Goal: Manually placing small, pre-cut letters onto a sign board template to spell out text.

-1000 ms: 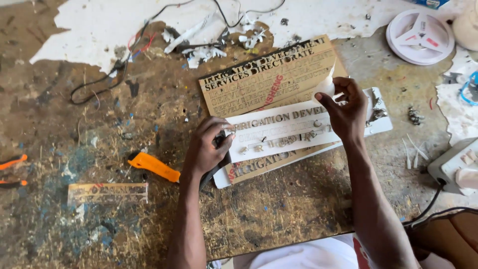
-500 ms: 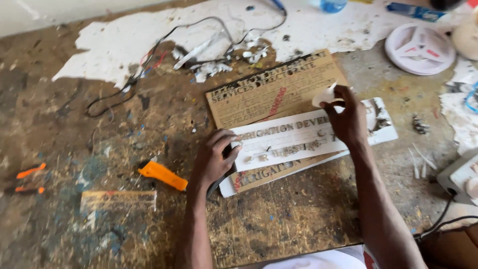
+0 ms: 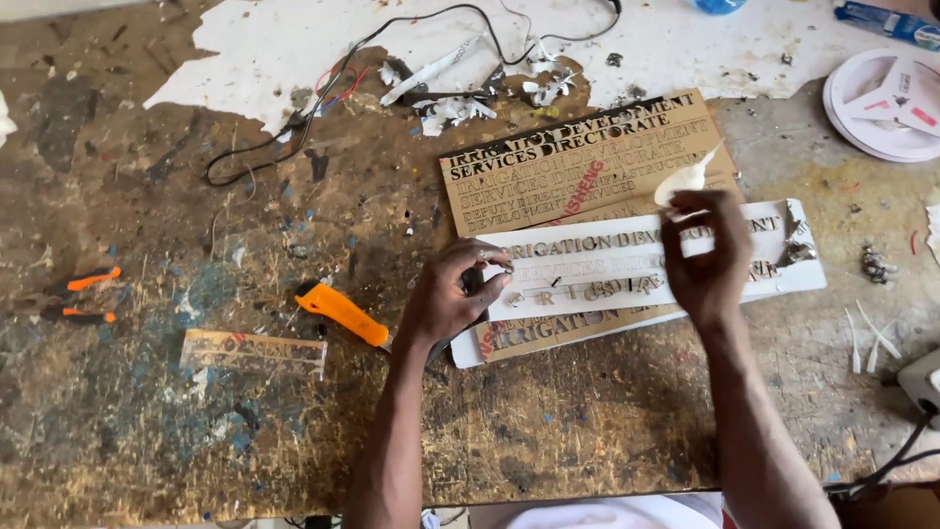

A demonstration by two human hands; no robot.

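Observation:
A white lettered sign board [image 3: 587, 257] lies on a worn wooden workbench [image 3: 245, 421], stacked over a brown board with cut-out letters [image 3: 587, 157]. My left hand [image 3: 450, 299] rests on the white board's left end, fingers curled and pinching at its edge. My right hand [image 3: 703, 257] is over the board's right half and grips a strip of white protective film [image 3: 685, 179] that curls up off the surface. Several small loose letters [image 3: 587, 290] sit on the board between my hands.
An orange-handled utility knife [image 3: 343, 313] lies just left of my left hand. Orange-handled pliers [image 3: 83, 294] and a clear ruler [image 3: 253, 348] are further left. Black wires [image 3: 294, 118], film scraps [image 3: 446, 103] and a white reel [image 3: 886, 103] lie along the back; a white box [image 3: 920, 382] is at right.
My right hand has lifted the white film strip further off the board. My left hand has stayed at the left end. The view has shifted slightly.

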